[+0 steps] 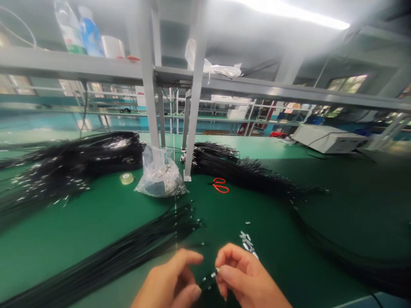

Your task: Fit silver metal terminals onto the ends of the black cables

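My left hand (175,280) and my right hand (242,276) meet at the bottom middle, just above the green table (96,222). The right fingers pinch a small silver metal piece at the tip of a thin black cable (209,278). The left fingers curl around that same cable a little further back. Several loose silver metal pieces (247,241) lie on the mat just beyond my right hand. A long bundle of black cables (128,252) stretches from my left hand toward the lower left.
Big heaps of black cables lie at the left (80,158) and at the centre right (244,171). A clear bag of parts (160,177), a tape roll (127,178) and red scissors (220,185) sit mid-table by grey frame posts (192,128). A white machine (327,137) stands far right.
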The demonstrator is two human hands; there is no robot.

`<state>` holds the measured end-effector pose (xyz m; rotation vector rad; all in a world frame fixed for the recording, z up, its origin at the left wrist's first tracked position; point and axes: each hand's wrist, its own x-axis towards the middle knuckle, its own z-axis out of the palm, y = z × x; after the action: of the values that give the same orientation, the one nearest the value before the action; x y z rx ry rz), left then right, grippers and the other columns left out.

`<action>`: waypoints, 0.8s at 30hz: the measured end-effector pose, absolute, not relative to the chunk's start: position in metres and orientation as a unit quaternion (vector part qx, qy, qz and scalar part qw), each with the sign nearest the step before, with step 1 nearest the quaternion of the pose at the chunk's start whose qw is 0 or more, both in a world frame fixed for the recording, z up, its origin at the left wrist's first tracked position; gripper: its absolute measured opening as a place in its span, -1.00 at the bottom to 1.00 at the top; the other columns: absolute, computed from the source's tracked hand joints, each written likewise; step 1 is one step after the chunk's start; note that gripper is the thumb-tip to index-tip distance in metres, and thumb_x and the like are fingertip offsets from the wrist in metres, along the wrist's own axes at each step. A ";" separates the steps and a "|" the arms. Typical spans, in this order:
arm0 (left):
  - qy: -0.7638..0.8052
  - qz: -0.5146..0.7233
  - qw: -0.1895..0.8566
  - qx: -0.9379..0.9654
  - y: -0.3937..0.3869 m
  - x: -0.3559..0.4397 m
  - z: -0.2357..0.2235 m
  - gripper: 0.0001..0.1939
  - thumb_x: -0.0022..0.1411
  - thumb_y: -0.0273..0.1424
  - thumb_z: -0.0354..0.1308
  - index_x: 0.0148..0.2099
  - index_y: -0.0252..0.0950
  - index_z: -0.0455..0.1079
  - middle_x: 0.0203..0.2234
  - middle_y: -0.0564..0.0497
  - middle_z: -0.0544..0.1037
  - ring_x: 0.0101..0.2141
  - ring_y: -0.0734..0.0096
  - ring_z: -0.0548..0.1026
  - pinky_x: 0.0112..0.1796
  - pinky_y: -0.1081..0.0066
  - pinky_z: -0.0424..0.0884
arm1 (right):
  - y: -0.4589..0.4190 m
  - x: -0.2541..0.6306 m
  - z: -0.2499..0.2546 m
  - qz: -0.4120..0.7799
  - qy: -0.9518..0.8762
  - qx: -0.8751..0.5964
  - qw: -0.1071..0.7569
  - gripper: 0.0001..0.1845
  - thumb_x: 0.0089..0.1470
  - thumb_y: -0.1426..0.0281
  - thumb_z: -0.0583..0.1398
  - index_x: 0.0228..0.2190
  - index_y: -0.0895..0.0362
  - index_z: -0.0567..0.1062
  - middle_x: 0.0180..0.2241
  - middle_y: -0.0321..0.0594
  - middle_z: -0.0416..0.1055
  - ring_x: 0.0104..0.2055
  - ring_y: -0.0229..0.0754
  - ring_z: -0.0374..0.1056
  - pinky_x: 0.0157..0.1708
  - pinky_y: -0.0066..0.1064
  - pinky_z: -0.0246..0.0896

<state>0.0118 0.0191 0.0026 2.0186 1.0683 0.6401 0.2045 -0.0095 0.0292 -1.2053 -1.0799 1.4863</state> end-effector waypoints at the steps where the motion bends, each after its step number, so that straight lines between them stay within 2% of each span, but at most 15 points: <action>1: 0.405 0.250 0.410 0.778 0.022 0.010 0.002 -0.63 0.11 -0.46 0.02 0.00 -0.22 0.32 -0.50 0.11 0.52 -0.53 0.50 0.43 -0.50 0.60 0.29 | -0.009 0.204 0.029 0.608 -0.432 -0.490 0.452 -0.84 -0.07 0.34 0.25 -0.47 0.18 0.41 -0.60 -0.36 0.31 -0.53 -0.32 0.22 -0.45 -0.46 0.12; 3: 0.396 0.247 0.433 0.771 0.026 0.007 0.004 -0.67 0.11 -0.45 0.02 -0.04 -0.25 0.33 -0.52 0.12 0.50 -0.54 0.51 0.39 -0.51 0.59 0.24 | -0.007 0.202 0.028 0.596 -0.439 -0.502 0.447 -0.85 -0.08 0.36 0.27 -0.48 0.19 0.42 -0.60 -0.35 0.33 -0.52 -0.31 0.24 -0.43 -0.46 0.12; 8: 0.415 0.268 0.389 0.778 0.022 0.010 0.019 -0.70 0.15 -0.47 -0.04 -0.06 -0.23 0.32 -0.47 0.11 0.53 -0.47 0.50 0.42 -0.41 0.56 0.26 | -0.006 0.198 0.024 0.642 -0.390 -0.467 0.467 -0.81 -0.12 0.33 0.29 -0.47 0.19 0.45 -0.60 -0.34 0.34 -0.56 -0.32 0.23 -0.48 -0.46 0.12; 11: 0.416 0.272 0.375 0.782 0.019 0.015 0.021 -0.69 0.14 -0.50 -0.04 -0.05 -0.24 0.30 -0.45 0.10 0.54 -0.47 0.50 0.43 -0.39 0.56 0.28 | -0.005 0.193 0.017 0.605 -0.422 -0.493 0.462 -0.81 -0.10 0.32 0.30 -0.47 0.19 0.46 -0.61 -0.33 0.35 -0.52 -0.30 0.27 -0.45 -0.46 0.15; 14: 0.413 0.280 0.382 0.778 0.019 0.016 0.018 -0.70 0.15 -0.51 -0.03 -0.05 -0.24 0.30 -0.47 0.10 0.53 -0.47 0.50 0.43 -0.39 0.56 0.29 | -0.002 0.185 0.008 0.606 -0.434 -0.479 0.463 -0.68 -0.19 0.22 0.36 -0.48 0.19 0.44 -0.58 -0.34 0.36 -0.56 -0.31 0.30 -0.49 -0.46 0.17; 17: 0.404 0.280 0.414 0.766 0.021 0.013 0.018 -0.71 0.15 -0.50 -0.01 -0.05 -0.25 0.30 -0.47 0.10 0.54 -0.46 0.48 0.45 -0.39 0.55 0.28 | 0.000 0.180 0.001 0.639 -0.389 -0.445 0.492 -0.49 -0.28 0.14 0.40 -0.34 0.16 0.40 -0.52 -0.34 0.37 -0.59 -0.28 0.34 -0.54 -0.44 0.19; 19: 0.402 0.284 0.440 0.751 0.023 0.013 0.020 -0.71 0.16 -0.49 -0.01 -0.05 -0.27 0.30 -0.43 0.08 0.55 -0.43 0.47 0.45 -0.37 0.54 0.29 | 0.000 0.180 0.002 0.631 -0.379 -0.455 0.500 -0.54 -0.18 0.12 0.35 -0.32 0.15 0.38 -0.52 -0.31 0.39 -0.55 -0.26 0.35 -0.51 -0.42 0.22; 21: 0.404 0.277 0.469 0.735 0.026 0.015 0.023 -0.75 0.17 -0.46 0.01 -0.09 -0.30 0.33 -0.44 0.08 0.54 -0.45 0.47 0.43 -0.39 0.54 0.28 | -0.003 0.182 0.008 0.585 -0.414 -0.498 0.488 -0.63 -0.07 0.11 0.28 -0.44 0.17 0.38 -0.57 -0.31 0.36 -0.55 -0.28 0.30 -0.50 -0.43 0.18; 24: 0.422 0.236 0.478 0.733 0.030 0.022 0.032 -0.87 0.16 -0.42 0.07 -0.28 -0.31 0.42 -0.54 0.13 0.47 -0.50 0.50 0.37 -0.48 0.58 0.23 | -0.008 0.185 0.020 0.478 -0.497 -0.566 0.452 -0.64 -0.01 0.11 0.22 -0.53 0.16 0.40 -0.61 -0.35 0.26 -0.55 -0.30 0.19 -0.51 -0.46 0.09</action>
<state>0.0223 0.0304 0.0320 1.7892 1.0308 0.5770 0.1854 -0.0082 0.0199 -1.3982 -1.2274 1.1819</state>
